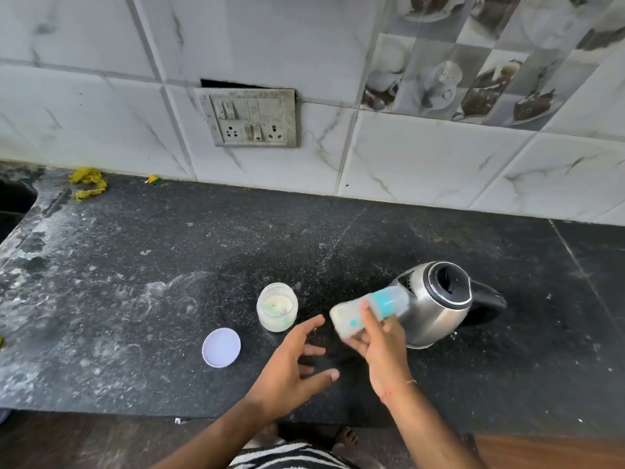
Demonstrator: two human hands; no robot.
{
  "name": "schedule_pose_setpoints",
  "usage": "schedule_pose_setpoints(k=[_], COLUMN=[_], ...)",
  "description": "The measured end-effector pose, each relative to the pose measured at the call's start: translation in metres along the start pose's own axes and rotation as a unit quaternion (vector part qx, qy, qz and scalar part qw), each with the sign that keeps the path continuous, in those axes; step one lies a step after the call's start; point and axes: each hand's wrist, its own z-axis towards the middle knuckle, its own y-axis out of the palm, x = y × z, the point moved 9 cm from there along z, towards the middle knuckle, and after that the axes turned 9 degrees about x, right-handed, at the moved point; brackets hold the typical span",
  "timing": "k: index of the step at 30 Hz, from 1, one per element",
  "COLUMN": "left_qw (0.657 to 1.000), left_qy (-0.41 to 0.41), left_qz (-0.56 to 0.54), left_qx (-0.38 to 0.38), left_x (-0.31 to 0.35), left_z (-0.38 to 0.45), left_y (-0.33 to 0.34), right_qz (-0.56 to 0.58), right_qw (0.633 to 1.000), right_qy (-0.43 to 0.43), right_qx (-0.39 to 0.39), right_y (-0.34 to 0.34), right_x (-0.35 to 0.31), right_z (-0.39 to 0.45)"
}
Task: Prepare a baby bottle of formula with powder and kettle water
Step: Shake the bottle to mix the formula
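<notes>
— Nearest us, what's that at the bottom edge?

— Striped cloth [287,456], cut off by the frame, and toes [346,436] half hidden under the edge of the black counter [135,265]. Both forearms come up from there.

— And the hands?

— Left hand [294,360] hovers over the counter, fingers spread and relaxed, holding nothing. Right hand [382,346] grips the baby bottle [368,309], fingers curled round its body. The bottle is tilted, teal collar toward the kettle [436,302], and smeared by motion blur; its top end overlaps the kettle's steel side, so I can't tell whether they touch.

— Anything inside it?

— It looks whitish, but the blur makes that unsure.

— The powder?

— Open jar [277,311] stands just left of the hands, pale powder inside with something greenish that I can't make out. Its lid [221,347] lies flat on the counter, near the jar's lower left.

— The kettle's lid?

— Can't make out; only a dark opening shows.
</notes>
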Motion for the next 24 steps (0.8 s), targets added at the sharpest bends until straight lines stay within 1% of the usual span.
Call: schedule_pose_setpoints(k=[1, 2, 3, 4, 5, 6, 8, 9, 10, 12, 13, 14, 15, 16, 17, 19, 20, 21, 22, 23, 24], left_qw=[1.0, 0.999, 0.999, 0.999, 0.998, 0.998, 0.997, 0.997, 0.996, 0.995, 0.996, 0.996, 0.996, 0.996, 0.996, 0.996, 0.996, 0.996, 0.996, 0.996, 0.996], left_qy=[-0.015, -0.028, -0.037, -0.039, -0.037, -0.037, -0.049, -0.052, -0.057, -0.061, -0.056, -0.054, -0.053, -0.052, -0.048, -0.047, -0.047, -0.046, -0.049, -0.052, -0.055], left_qz=[-0.007, -0.013, -0.01, 0.004, 0.022, 0.037, 0.048, 0.051, 0.056, 0.065, 0.065, 0.064, 0.064, 0.061, 0.059, 0.064, 0.066, 0.066, 0.065, 0.064, 0.064], left_qx=[0.01, 0.022, 0.031, 0.036, 0.038, 0.037, 0.03, 0.029, 0.031, 0.037, 0.039, 0.036, 0.035, 0.035, 0.038, 0.039, 0.038, 0.034, 0.029, 0.027, 0.03], left_x=[-0.004, -0.009, -0.014, -0.017, -0.018, -0.019, -0.024, -0.026, -0.028, -0.031, -0.03, -0.029, -0.028, -0.027, -0.027, -0.027, -0.026, -0.026, -0.028, -0.029, -0.03], left_z=[-0.002, -0.004, -0.006, -0.008, -0.01, -0.011, -0.012, -0.012, -0.012, -0.014, -0.013, -0.012, -0.01, -0.008, -0.007, -0.008, -0.008, -0.008, -0.007, -0.005, -0.004], left_y=[-0.004, -0.007, -0.011, -0.013, -0.015, -0.017, -0.018, -0.018, -0.019, -0.021, -0.022, -0.023, -0.024, -0.023, -0.022, -0.022, -0.022, -0.024, -0.024, -0.023, -0.023], right_qz=[0.03, 0.017, -0.043, -0.11, -0.153, -0.16, -0.085, -0.063, -0.099, -0.194, -0.199, -0.172, -0.118, -0.083, -0.098, -0.23, -0.256, -0.245, -0.176, -0.124, -0.094], right_qw=[0.999, 0.999, 0.997, 0.987, 0.976, 0.975, 0.993, 0.995, 0.99, 0.966, 0.965, 0.976, 0.989, 0.995, 0.992, 0.958, 0.948, 0.955, 0.978, 0.99, 0.994], right_qy=[0.011, 0.029, 0.039, 0.05, 0.053, 0.041, 0.03, 0.034, 0.037, 0.052, 0.046, 0.028, 0.031, 0.032, 0.039, 0.046, 0.047, 0.039, 0.035, 0.032, 0.036], right_qx=[0.011, -0.007, -0.05, -0.105, -0.143, -0.147, -0.077, -0.062, -0.091, -0.164, -0.166, -0.133, -0.081, -0.051, -0.062, -0.163, -0.18, -0.164, -0.102, -0.056, -0.031], right_y=[0.003, 0.011, 0.023, 0.035, 0.044, 0.05, 0.046, 0.045, 0.05, 0.06, 0.061, 0.059, 0.053, 0.046, 0.047, 0.058, 0.056, 0.055, 0.048, 0.038, 0.033], right_x=[-0.004, -0.006, -0.005, 0.001, 0.005, 0.005, -0.005, -0.007, -0.005, 0.01, 0.01, 0.002, -0.005, -0.009, -0.01, 0.003, 0.008, 0.005, -0.005, -0.012, -0.015], right_z=[0.002, 0.0, -0.006, -0.013, -0.018, -0.019, -0.013, -0.01, -0.012, -0.019, -0.02, -0.016, -0.01, -0.002, 0.0, -0.011, -0.012, -0.01, -0.004, 0.002, 0.006])
